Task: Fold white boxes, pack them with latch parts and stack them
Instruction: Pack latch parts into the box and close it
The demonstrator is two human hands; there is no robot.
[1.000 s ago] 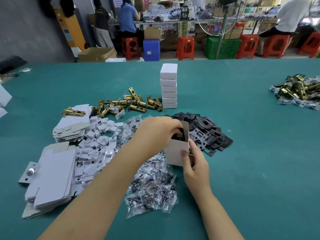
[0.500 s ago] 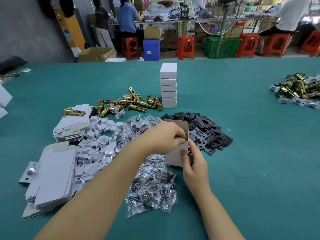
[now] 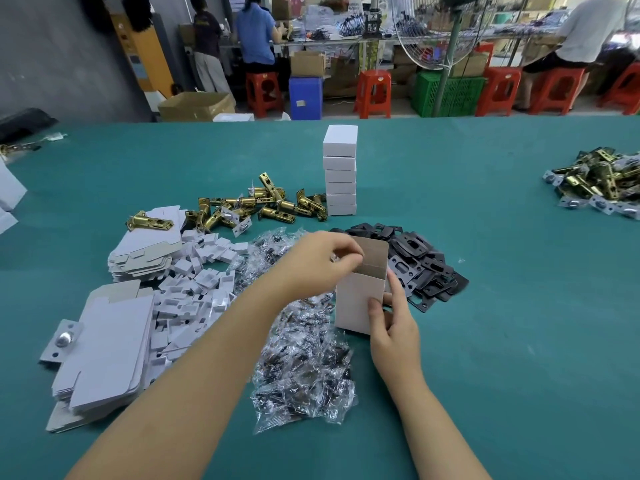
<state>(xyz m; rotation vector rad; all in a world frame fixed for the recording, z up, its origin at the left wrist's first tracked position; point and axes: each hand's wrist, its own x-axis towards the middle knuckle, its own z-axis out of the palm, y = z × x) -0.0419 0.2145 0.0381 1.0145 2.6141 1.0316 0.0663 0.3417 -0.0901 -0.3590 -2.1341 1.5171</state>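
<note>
An upright white box [image 3: 356, 299] with its brown top flap raised stands on the green table [image 3: 502, 341] in the middle. My right hand [image 3: 391, 327] grips its lower right side, thumb on the front. My left hand [image 3: 322, 261] is at the box's open top, fingertips curled and pinching at its left edge. What they pinch is hidden. Brass latch bolts [image 3: 263, 206] lie behind, beside a stack of closed white boxes [image 3: 340, 171]. Black plates [image 3: 415, 261] lie to the right of the box, and clear screw bags [image 3: 298, 358] below it.
Flat white box blanks [image 3: 104, 355] and small white card inserts [image 3: 194, 289] fill the left side. A second latch pile [image 3: 599, 181] sits far right. Beyond the table's far edge are stools, crates, a fan and seated people.
The box top has come open: the brown flap stands higher and my left hand has drawn back to its left edge. My right hand kept its grip.
</note>
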